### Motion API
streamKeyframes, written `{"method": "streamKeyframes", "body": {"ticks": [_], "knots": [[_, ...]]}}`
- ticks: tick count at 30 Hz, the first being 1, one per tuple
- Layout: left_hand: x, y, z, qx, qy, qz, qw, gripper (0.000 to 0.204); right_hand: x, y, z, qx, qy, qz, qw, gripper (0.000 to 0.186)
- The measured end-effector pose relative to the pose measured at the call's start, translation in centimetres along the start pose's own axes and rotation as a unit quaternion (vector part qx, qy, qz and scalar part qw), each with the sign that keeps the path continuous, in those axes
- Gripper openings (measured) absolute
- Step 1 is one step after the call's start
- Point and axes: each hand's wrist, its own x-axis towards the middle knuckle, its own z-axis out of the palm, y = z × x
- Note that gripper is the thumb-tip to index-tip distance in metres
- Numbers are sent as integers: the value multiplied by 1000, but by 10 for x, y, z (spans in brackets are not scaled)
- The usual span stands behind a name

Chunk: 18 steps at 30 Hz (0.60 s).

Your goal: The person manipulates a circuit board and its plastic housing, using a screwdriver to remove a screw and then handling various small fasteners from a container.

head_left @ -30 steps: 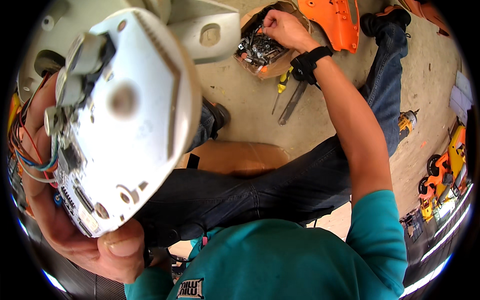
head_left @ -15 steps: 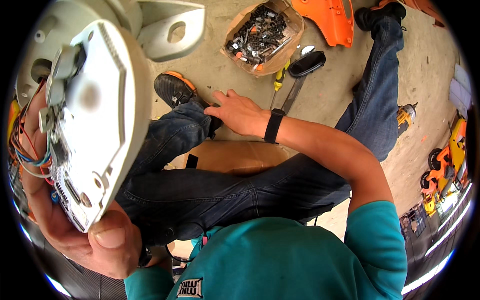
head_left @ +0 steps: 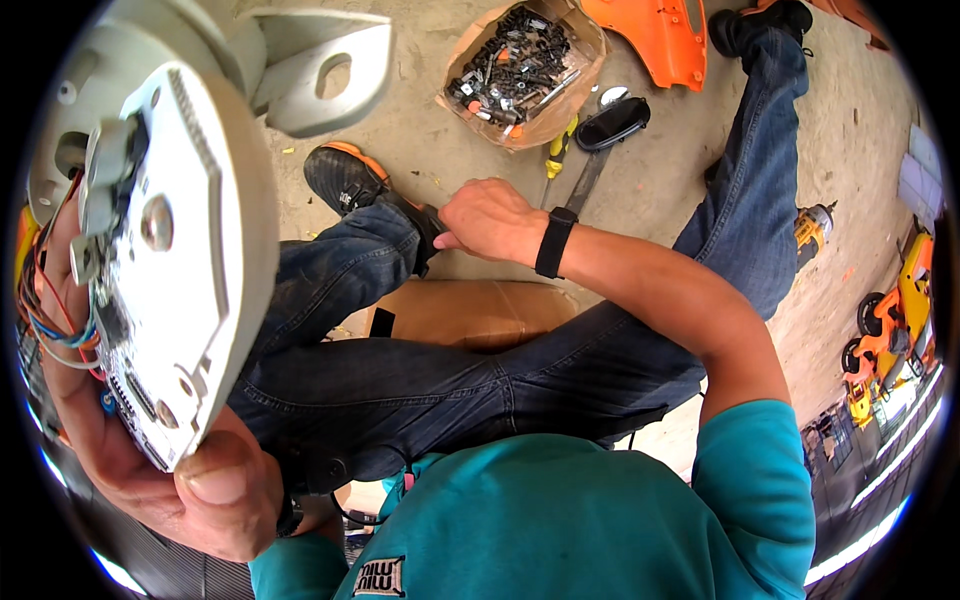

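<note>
Close up on the left side, a round white part is held up by the left hand. It is clasped at its low edge, with the thumb pressed on the front and the fingers wrapped behind. Its face is smooth and shiny, its rim is thick and pale, and a small board is set along its side. Thin wires in many colours are bunched there. Past them, a big, dull grey part with a long hole is seen; whether the 2 parts are joined cannot be told.

A bit farther off, the right hand is placed by the heel of a dark shoe. It was dipped in the paper bag 1 second ago, and its fingers were spread 0.5 seconds ago; now they are curled in. So, it seems, nothing is being picked from the bag now. Whether something small is gripped cannot be told.

Farther on, a screwdriver with a yellow handle is laid by a flat, dark bar. The bag is crumpled, and is filled with hard, dark and shiny screws. Beyond it, a smooth, curved orange panel is seen.
</note>
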Motion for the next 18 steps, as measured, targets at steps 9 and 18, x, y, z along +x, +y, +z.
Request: {"method": "streamKeyframes", "body": {"ticks": [9,18], "knots": [[2,1,-1,6,-5,-14,1000,71,3,15,-62,-104,150,37,982,12],[6,6,-4,31,-50,-16,998,76,39,105,-40,-226,186,98,951,35]]}}
